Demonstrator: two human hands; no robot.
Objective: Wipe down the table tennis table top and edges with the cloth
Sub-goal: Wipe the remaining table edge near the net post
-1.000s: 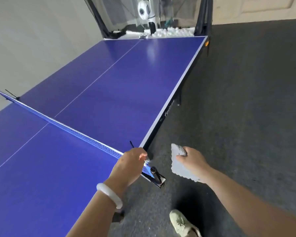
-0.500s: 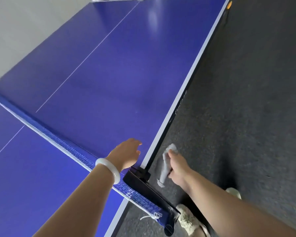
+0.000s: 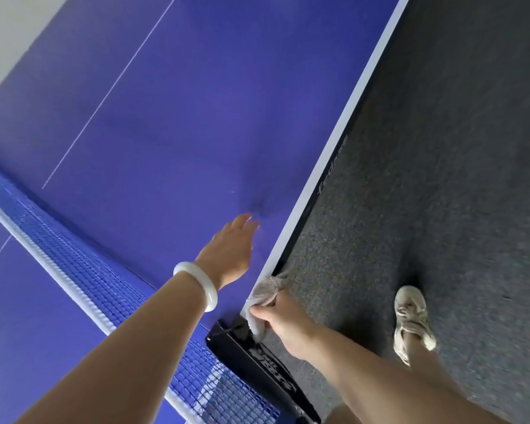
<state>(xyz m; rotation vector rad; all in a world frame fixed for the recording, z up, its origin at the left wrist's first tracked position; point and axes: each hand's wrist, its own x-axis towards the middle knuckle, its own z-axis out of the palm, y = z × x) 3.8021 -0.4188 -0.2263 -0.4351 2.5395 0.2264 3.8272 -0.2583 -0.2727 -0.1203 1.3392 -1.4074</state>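
You stand in an indoor games room given over to table tennis. The blue tabletop [image 3: 196, 117] fills most of your view, marked with a thin white centre line [image 3: 110, 93] and a white border [image 3: 334, 154] along its side. A blue mesh net [image 3: 83, 280] with a white top band crosses it, fixed at the side by a black clamp [image 3: 257, 359]. Beside it lies a dark grey speckled floor [image 3: 441, 179], and a plain pale wall [image 3: 10, 35] stands beyond the far side.

The crumpled pale grey cloth [image 3: 265, 296] is bunched against the right side edge of the blue, white-lined table tennis table [image 3: 196, 117], overlapping its white border and dark rim.
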